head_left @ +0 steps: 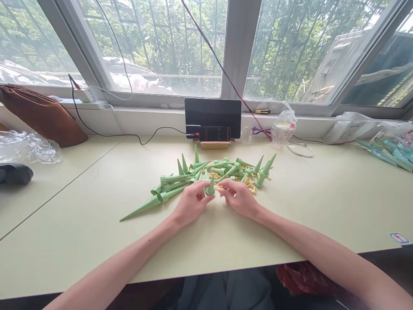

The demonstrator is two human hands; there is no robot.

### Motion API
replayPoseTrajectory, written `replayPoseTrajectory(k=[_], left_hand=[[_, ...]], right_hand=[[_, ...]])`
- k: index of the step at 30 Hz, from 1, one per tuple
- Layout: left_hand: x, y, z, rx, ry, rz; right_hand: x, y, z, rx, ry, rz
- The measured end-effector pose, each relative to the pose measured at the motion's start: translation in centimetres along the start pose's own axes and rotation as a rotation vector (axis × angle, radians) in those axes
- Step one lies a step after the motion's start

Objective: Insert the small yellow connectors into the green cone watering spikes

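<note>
My left hand (191, 201) is closed around the base of a green plastic cone spike (211, 186), its tip pointing up. Close by on the right, the fingers of my right hand (240, 199) pinch a small pale yellow plastic piece (217, 187) against the side of that spike's base; whether it sits inside the base I cannot tell. Just beyond both hands lies a loose heap of similar green spikes (176, 186), some standing on their bases and others on their sides. Small yellow pieces (251, 186) are scattered among them, mostly on the right.
A dark tablet (213, 113) stands at the back with a phone (215, 134) before it on a small cardboard stand (214, 145). At the left are a brown bag (41, 116) and clear plastic wrap (29, 146). Bagged green items (390, 146) lie far right.
</note>
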State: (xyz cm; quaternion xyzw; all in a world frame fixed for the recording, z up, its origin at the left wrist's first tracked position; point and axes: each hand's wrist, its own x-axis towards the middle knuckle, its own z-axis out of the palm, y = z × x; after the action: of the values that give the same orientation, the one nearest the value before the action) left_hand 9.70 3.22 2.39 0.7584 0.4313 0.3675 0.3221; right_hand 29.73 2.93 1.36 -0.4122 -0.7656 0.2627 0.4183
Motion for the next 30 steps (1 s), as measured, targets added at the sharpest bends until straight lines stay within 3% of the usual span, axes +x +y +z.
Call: replayPoseTrajectory(k=[22, 30], left_hand=[[-0.10, 0.42, -0.07, -0.064, 0.002, 0.043], [-0.19, 0.80, 0.06, -0.011, -0.016, -0.028]], right_hand=[[-0.22, 0.50, 0.35, -0.060, -0.085, -0.060], [-0.09, 0.46, 0.22, 0.036, -0.046, 0.020]])
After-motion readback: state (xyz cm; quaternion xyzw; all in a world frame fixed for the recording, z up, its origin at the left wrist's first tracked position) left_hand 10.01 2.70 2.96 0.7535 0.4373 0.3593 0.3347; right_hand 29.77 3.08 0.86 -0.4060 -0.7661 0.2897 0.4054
